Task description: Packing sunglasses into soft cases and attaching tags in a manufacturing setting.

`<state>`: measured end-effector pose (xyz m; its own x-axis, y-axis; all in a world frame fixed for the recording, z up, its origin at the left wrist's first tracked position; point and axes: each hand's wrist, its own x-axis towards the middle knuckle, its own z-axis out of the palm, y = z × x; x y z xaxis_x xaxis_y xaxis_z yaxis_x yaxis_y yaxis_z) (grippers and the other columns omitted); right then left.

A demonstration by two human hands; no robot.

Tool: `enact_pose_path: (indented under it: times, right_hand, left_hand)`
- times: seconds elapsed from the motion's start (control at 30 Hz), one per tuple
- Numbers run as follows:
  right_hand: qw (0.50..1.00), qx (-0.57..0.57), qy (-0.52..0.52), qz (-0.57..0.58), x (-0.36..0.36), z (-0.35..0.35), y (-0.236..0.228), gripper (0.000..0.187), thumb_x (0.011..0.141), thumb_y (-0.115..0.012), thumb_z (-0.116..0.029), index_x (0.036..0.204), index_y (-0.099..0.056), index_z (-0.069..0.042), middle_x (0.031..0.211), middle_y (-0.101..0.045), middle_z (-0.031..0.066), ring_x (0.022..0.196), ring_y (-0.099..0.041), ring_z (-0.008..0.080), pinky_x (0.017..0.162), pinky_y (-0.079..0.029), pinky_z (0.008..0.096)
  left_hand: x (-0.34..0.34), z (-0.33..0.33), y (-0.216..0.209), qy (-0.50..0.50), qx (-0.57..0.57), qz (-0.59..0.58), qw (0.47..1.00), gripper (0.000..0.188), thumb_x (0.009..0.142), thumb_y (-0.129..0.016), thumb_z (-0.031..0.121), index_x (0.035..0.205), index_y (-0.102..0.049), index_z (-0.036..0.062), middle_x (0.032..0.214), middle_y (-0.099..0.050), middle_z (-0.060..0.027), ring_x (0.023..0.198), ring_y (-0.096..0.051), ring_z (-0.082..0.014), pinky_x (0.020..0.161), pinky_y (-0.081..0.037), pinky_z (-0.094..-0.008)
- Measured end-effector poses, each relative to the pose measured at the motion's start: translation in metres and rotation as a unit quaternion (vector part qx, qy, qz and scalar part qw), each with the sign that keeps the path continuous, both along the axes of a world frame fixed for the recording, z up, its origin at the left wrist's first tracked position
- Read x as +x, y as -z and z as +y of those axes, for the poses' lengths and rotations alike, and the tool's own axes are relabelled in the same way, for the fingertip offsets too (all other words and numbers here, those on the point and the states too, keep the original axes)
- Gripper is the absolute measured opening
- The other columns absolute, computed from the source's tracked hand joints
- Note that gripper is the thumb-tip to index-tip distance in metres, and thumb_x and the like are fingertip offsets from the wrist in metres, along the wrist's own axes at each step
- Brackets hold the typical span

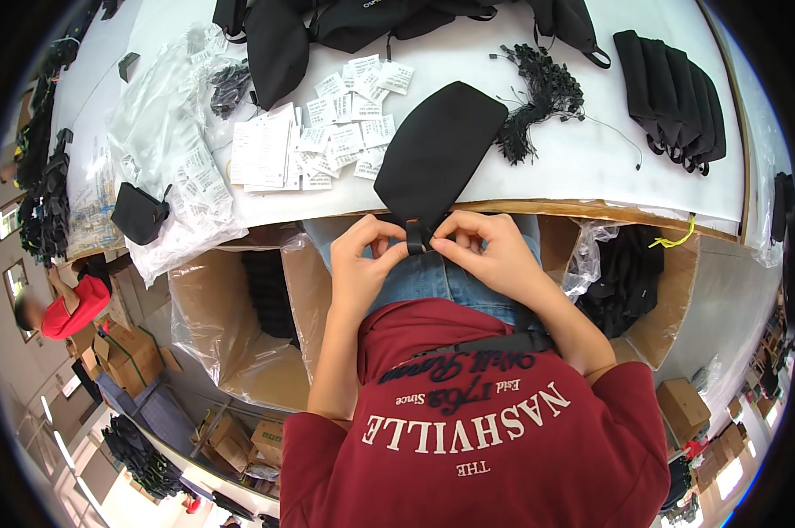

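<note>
A black fabric pouch-like piece [441, 145] lies over the table's near edge, its narrow end toward me. At that end is a black strap loop [415, 236] with a small orange mark. My left hand [362, 257] pinches the loop's left side, fingers closed. My right hand [494, 255] is closed in a pinch at its right side; anything finer between those fingertips is too small to make out. Just beyond lie white printed tags [349, 132] in a loose pile and a tangle of black tag strings [541, 97].
More black pieces [353, 26] lie at the far side, with a neat row of them [676, 101] at right. Clear plastic [164, 132] and a small black piece [139, 214] are at left. Lined cartons [239, 326] flank my legs. Another person [76, 308] is far left.
</note>
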<state>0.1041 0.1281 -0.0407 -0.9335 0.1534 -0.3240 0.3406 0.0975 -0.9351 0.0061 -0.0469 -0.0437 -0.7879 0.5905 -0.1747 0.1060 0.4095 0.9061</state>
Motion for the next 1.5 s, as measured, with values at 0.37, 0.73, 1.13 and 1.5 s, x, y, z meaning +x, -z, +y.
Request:
enact_pose_path:
  times: [0.37,0.73,1.13,1.5]
  right_hand:
    - [0.997,0.055,-0.005,0.055,-0.001,-0.008,-0.006,0.012,0.082,-0.066,-0.016,0.091,-0.065,-0.007,0.052,-0.043,0.0026,0.044,-0.039,0.0118,0.046,-0.033,0.0276]
    - [0.999,-0.012,-0.049,0.005,0.008,0.001,0.010,0.021,0.085,-0.065,-0.018,0.100,-0.061,-0.003,0.065,-0.047,0.0033,0.056,-0.045,0.0106,0.055,-0.039,0.0263]
    - [0.993,0.017,-0.107,-0.046,0.025,0.019,0.010,0.015,0.083,-0.066,-0.015,0.092,-0.058,-0.007,0.088,-0.050,0.0050,0.067,-0.050,0.0154,0.063,-0.043,0.0294]
    - [0.996,0.011,-0.066,-0.057,0.030,0.021,0.014,0.016,0.086,-0.063,-0.014,0.090,-0.052,-0.003,0.079,-0.054,0.0084,0.065,-0.054,0.0193,0.061,-0.043,0.0308]
  left_hand:
    - [0.008,0.005,-0.016,0.008,0.031,-0.013,0.999,0.008,0.076,-0.070,0.000,0.083,-0.066,-0.0004,0.074,-0.056,-0.0032,0.061,-0.049,-0.0088,0.057,-0.039,-0.0218]
    - [0.010,-0.002,-0.031,-0.088,0.181,-0.124,0.972,0.011,0.091,-0.058,0.006,0.098,-0.059,-0.0021,0.084,-0.063,-0.0074,0.078,-0.060,-0.0123,0.071,-0.047,-0.0236]
    - [0.007,0.000,-0.029,-0.059,0.223,-0.205,0.951,0.029,0.090,-0.059,0.002,0.116,-0.049,-0.0014,0.083,-0.064,-0.0096,0.078,-0.060,-0.0134,0.074,-0.047,-0.0257]
    - [0.009,0.001,-0.036,-0.039,0.217,-0.225,0.949,0.029,0.092,-0.055,0.004,0.119,-0.047,-0.0011,0.082,-0.063,-0.0094,0.079,-0.060,-0.0139,0.074,-0.046,-0.0256]
